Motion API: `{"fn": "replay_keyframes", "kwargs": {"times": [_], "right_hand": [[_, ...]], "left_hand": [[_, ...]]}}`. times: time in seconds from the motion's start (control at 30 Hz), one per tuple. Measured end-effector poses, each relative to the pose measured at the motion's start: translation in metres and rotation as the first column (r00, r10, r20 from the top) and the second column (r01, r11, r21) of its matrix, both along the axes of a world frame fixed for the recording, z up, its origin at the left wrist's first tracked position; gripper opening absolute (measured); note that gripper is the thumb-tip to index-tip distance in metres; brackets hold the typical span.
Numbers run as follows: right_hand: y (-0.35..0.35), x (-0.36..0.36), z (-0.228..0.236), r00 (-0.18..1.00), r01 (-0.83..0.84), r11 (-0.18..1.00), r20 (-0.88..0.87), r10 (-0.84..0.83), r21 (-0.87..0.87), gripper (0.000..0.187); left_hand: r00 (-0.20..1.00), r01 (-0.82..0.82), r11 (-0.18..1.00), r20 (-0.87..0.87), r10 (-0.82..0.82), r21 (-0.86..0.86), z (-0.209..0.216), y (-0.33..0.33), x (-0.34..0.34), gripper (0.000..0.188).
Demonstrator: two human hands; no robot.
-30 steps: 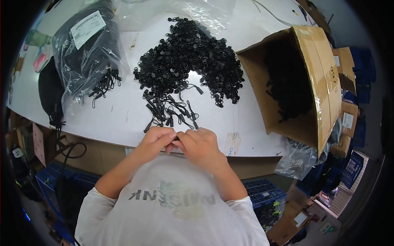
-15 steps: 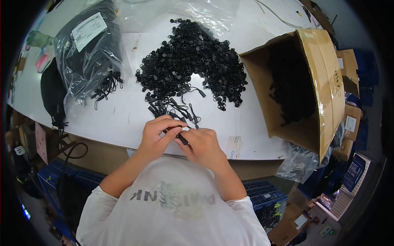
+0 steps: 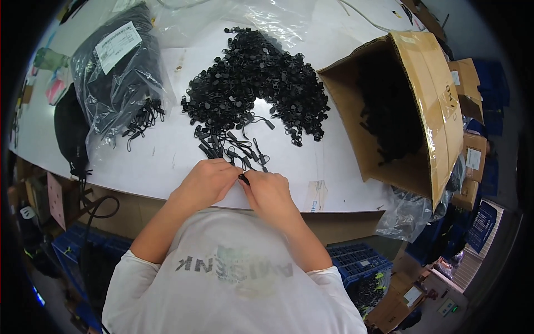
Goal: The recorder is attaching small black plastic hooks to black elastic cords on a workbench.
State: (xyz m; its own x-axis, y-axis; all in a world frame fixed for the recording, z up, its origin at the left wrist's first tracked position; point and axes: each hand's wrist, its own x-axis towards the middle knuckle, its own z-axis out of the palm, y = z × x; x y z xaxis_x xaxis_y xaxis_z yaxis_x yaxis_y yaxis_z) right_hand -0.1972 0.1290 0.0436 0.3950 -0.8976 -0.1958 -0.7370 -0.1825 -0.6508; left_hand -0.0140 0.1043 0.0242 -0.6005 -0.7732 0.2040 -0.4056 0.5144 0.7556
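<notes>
My left hand (image 3: 209, 181) and my right hand (image 3: 269, 192) meet at the table's near edge, fingers closed in pinches. Between their fingertips shows the dark end of a small black cord pull (image 3: 243, 178); my right thumb and fingers grip it. What the left fingertips pinch is hidden. Just beyond my hands lie several loose black cord pulls (image 3: 228, 146), thin loops with stubby ends. Behind them is a big heap of small black plastic clips (image 3: 258, 72), curved like an arch.
At the left, a clear plastic bag of black goods (image 3: 119, 72) has more cord pulls (image 3: 146, 118) at its mouth, beside a black pouch (image 3: 71, 131). An open cardboard box (image 3: 425, 111) with black contents lies on its side at the right. Blue crates (image 3: 359, 264) stand below the table.
My hands have drawn closer together, and the left fingers have turned inward. Less of the black piece shows between them. The whole view has shifted slightly.
</notes>
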Motion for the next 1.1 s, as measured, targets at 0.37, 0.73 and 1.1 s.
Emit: {"fn": "replay_keyframes", "kwargs": {"times": [0.37,0.73,1.1], "right_hand": [[-0.005,0.008,-0.008,0.993,0.099,0.99,0.076,-0.091,-0.104,0.017],[-0.007,0.003,-0.014,0.972,0.128,0.971,0.22,-0.082,-0.202,0.015],[-0.005,-0.007,0.002,0.974,0.102,0.964,0.224,-0.045,-0.247,0.018]], "left_hand": [[0.93,-0.33,0.931,-0.118,0.349,0.153,0.005,0.001,-0.011,0.013],[0.93,-0.203,0.849,-0.175,0.323,0.488,0.011,-0.001,-0.006,0.004],[0.89,-0.035,0.977,-0.439,0.126,0.21,0.009,-0.005,-0.021,0.019]]}}
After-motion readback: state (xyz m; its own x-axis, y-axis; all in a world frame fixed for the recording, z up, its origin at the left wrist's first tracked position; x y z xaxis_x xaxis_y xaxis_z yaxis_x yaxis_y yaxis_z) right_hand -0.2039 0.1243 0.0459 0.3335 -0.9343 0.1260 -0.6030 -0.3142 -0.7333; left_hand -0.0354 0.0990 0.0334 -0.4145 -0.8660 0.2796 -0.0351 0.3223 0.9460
